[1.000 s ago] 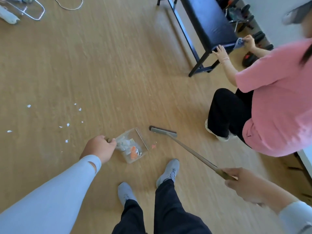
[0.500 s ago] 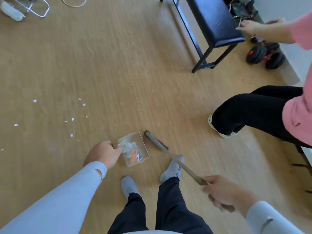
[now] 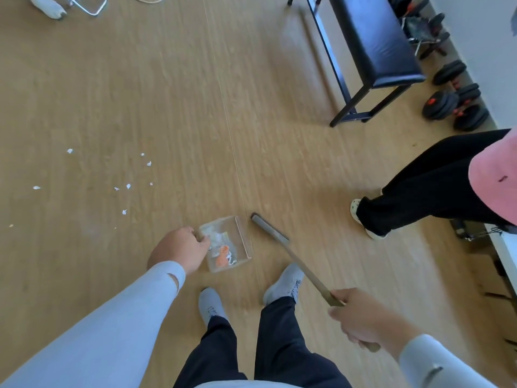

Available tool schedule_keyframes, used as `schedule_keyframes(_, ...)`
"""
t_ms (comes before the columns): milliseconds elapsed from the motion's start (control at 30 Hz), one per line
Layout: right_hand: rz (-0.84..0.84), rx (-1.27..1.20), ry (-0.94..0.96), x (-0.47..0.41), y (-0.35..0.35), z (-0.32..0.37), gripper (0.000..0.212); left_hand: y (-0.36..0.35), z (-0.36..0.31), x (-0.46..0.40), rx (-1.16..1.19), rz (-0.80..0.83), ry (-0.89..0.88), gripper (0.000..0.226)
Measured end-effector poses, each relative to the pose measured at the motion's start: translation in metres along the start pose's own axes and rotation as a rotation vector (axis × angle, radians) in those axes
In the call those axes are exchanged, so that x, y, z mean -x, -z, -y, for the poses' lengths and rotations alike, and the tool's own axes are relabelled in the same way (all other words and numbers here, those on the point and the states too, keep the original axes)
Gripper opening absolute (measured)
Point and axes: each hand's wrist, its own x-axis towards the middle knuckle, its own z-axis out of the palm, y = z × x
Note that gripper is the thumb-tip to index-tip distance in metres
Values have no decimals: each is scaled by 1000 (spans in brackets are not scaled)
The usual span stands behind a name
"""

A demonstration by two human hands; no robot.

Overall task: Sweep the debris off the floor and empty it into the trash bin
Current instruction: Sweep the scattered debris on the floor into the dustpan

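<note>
**Dustpan loaded, scraps outstanding**

Your left hand (image 3: 179,252) grasps the clear dustpan (image 3: 228,245) at its 9 o'clock edge; white and orange debris (image 3: 222,252) lies inside. Your right hand (image 3: 361,317) is clenched round the broom (image 3: 291,256), whose head sits just beside the pan's 3 o'clock lip. Paper scraps (image 3: 128,186) remain at 10 o'clock on open floor (image 3: 181,93). A bench (image 3: 372,43) and another person's leg (image 3: 419,191) bound 2 o'clock.

No legible text anywhere.

Light wood-plank floor (image 3: 173,88), a black padded bench (image 3: 372,37) and dumbbells (image 3: 453,105) beside a white wall (image 3: 486,46).
</note>
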Motion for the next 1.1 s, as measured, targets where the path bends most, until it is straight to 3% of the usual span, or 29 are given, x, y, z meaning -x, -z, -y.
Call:
schedule_keyframes(200,114,-157,-7,28,38,-18,35,5,0,-6,12,-3,-3,48)
schedule_keyframes(367,26,-144,-4,30,24,-18,50,7,-2,-5,11,16,-5,44)
schedule_keyframes(600,64,-196,-67,28,45,-9,43,7,1,-6,25,17,-5,42)
schedule_keyframes(700,-1,-62,-54,30,41,-6,47,7,2,-5,27,18,-8,45)
schedule_keyframes(1100,-90,-75,-70,15,35,8,45,7,2,-1,37,18,-20,54)
